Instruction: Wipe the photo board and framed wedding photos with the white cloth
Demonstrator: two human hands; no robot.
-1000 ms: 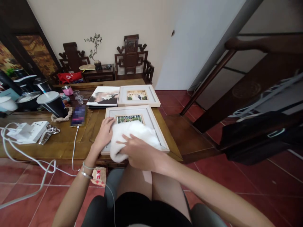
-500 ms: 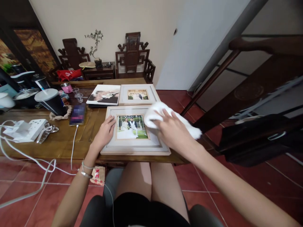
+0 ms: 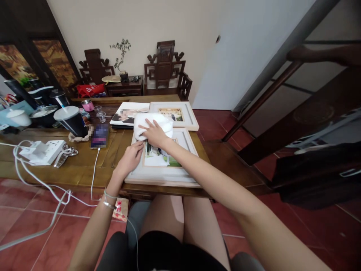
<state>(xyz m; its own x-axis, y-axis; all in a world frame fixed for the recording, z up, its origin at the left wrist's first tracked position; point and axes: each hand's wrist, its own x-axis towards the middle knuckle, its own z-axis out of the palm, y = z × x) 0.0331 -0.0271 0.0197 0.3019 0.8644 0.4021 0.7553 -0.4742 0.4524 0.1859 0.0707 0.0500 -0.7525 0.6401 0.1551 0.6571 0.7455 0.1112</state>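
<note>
A pale picture frame (image 3: pixel 158 177) with a wedding photo lies flat at the table's near edge. My left hand (image 3: pixel 130 160) grips its left side, fingertips over the border. My right hand (image 3: pixel 154 133) presses a folded white cloth (image 3: pixel 141 126) against the frame's upper left corner, with its fingers spread over the cloth. The cloth and my right forearm cover part of the photo. Just behind lies a second pale frame (image 3: pixel 194 122) with a smaller photo, partly hidden by the cloth. Left of that is a photo album (image 3: pixel 120 117), its cover partly blurred out.
On the wooden table (image 3: pixel 84 171) to the left are a phone (image 3: pixel 99 136) on a cable, a lidded black cup (image 3: pixel 73 124), a white power strip (image 3: pixel 50 152) and a clear hair claw (image 3: pixel 64 155). Carved chairs (image 3: pixel 165 67) stand behind; a dark chair arm (image 3: pixel 265 98) rises at right.
My right hand has carried the cloth leftward from the frame's upper right side to its upper left corner. My left hand stays at the left side. The view has shifted slightly.
</note>
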